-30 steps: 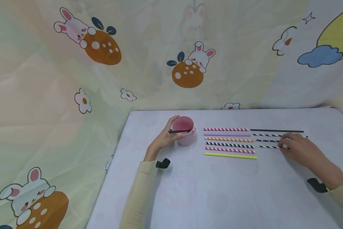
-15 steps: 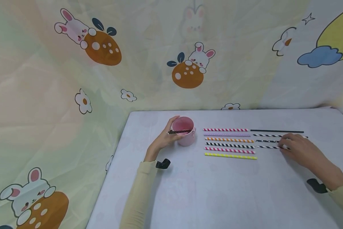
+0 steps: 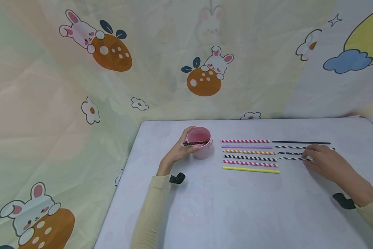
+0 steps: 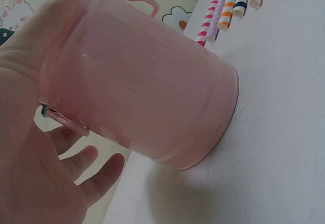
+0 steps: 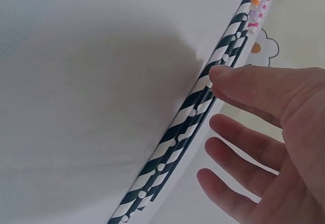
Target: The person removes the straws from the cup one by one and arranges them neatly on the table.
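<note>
My left hand [image 3: 181, 148] grips a small pink bucket [image 3: 205, 152] near its rim, thumb on the near side. In the left wrist view the pink bucket [image 4: 147, 82] fills the middle, and its far side is hidden. Across its mouth leans a dark patterned straw [image 3: 195, 143]. At the right, my right hand [image 3: 325, 162] pinches a black-and-white striped paper straw [image 3: 290, 158] between thumb and index finger. In the right wrist view this striped straw [image 5: 167, 140] lies alongside a dotted straw [image 5: 160, 167], with the other fingers loosely bent off the straws.
Several straws lie in a parallel column between the hands, from a red-striped straw [image 3: 245, 141] at the back to a yellow straw [image 3: 251, 169] in front. A black straw [image 3: 301, 142] heads the right column. The white table [image 3: 224, 214] meets a cartoon-print curtain [image 3: 161, 69] behind.
The front striped straw at my right fingertips has shifted very slightly toward the back, along with a tiny movement of that hand. The left hand and bucket stay in place.
</note>
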Available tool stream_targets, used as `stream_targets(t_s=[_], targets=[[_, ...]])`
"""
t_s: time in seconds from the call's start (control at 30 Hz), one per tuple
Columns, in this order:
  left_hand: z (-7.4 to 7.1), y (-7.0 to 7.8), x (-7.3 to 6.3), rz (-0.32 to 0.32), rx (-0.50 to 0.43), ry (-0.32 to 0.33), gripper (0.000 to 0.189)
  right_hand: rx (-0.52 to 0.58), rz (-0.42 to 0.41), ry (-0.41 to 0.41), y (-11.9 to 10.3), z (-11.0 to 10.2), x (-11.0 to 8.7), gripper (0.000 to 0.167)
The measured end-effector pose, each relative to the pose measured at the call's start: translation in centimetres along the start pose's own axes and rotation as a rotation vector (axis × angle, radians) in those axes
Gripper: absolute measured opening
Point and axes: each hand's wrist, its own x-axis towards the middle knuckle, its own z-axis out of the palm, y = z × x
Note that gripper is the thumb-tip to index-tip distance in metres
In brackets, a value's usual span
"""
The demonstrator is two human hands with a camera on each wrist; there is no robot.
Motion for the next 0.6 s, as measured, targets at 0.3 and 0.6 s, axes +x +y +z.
stream_targets(t_s=[0.3,0.6], targets=[[0.1,0.1,0.0,-0.005,-0.001,0.007,0.09,0.002,-0.041,0.052,-0.7,-0.4,0.4,0.022],[0.1,0.1,0.0,-0.017,0.018,0.007,0.09,0.032,-0.076,0.073,-2.9,-1.8,1.8,0.027]])
